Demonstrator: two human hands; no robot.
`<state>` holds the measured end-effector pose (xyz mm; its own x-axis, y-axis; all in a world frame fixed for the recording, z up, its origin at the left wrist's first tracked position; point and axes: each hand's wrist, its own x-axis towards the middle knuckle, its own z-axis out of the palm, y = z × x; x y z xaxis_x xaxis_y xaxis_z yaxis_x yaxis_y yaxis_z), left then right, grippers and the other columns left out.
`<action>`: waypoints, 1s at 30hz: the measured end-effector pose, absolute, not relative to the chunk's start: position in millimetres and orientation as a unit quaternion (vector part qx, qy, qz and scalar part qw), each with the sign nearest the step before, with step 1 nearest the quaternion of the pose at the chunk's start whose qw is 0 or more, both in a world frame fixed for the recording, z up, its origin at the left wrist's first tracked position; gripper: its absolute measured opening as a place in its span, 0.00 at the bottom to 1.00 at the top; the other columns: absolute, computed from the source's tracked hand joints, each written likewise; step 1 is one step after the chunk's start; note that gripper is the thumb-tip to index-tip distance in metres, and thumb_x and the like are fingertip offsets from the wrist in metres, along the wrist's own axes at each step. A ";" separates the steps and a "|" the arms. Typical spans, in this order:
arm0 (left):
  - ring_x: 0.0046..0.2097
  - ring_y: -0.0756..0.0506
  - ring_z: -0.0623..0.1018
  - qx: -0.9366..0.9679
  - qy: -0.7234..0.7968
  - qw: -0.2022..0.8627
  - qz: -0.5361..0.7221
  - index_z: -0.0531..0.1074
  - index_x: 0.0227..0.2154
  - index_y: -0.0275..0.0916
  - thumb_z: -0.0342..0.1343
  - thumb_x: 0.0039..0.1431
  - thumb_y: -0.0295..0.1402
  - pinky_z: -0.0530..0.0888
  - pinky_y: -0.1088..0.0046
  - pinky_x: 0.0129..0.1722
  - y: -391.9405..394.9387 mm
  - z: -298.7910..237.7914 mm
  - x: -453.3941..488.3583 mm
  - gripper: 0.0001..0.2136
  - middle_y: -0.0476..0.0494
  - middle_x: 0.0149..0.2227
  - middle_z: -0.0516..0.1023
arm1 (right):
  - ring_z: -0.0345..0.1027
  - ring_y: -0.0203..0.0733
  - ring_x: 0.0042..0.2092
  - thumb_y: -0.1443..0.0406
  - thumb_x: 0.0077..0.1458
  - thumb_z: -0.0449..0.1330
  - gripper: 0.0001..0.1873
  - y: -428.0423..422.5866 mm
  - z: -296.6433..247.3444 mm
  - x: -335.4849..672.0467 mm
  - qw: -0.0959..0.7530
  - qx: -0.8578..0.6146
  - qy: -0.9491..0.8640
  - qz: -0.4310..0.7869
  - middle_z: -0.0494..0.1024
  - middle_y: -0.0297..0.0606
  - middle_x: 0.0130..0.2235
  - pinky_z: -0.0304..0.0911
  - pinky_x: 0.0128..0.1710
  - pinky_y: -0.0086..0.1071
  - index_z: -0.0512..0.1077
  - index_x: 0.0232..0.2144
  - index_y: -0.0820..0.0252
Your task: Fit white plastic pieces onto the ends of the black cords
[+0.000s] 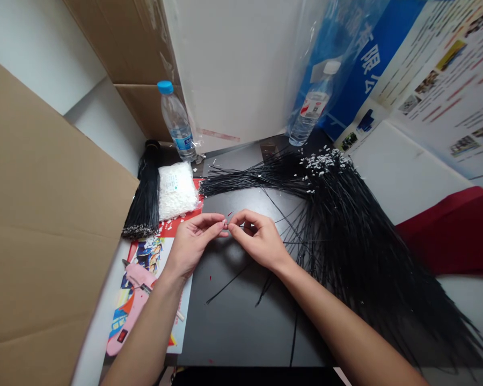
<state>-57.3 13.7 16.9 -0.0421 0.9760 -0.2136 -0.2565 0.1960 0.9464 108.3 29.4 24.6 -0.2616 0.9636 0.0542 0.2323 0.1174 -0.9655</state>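
My left hand (197, 238) pinches a small white piece (224, 223), like a tiny connector housing, between thumb and fingertips. Directly beside it, the thumb and forefinger of my right hand (260, 236) are pressed together on what looks like the end of a thin black wire; the tip is hidden by the fingers. Both sets of fingertips meet above the dark table (229, 321). To the right spreads a large heap of black wires (346, 230), with small white connectors (326, 161) at their far ends. Another bundle of black wires (249, 179) lies beyond my hands.
At left, a bag of small white pieces (177, 190) sits by a tied black wire bundle (143, 198). A pink glue gun (132, 305) rests on a printed sheet (181, 321). Two water bottles (179, 126) stand behind. Cardboard (44, 225) borders the left; dark red cloth (451, 230) lies right.
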 end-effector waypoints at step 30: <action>0.32 0.49 0.83 0.385 0.523 0.599 0.468 0.82 0.33 0.36 0.73 0.45 0.39 0.80 0.74 0.38 12.7 16.9 -61.3 0.14 0.45 0.33 0.85 | 0.61 0.29 0.26 0.69 0.54 0.60 0.04 29.1 17.0 112.1 0.379 -0.443 -0.746 0.323 0.77 0.31 0.29 0.55 0.29 0.25 0.74 0.28 0.60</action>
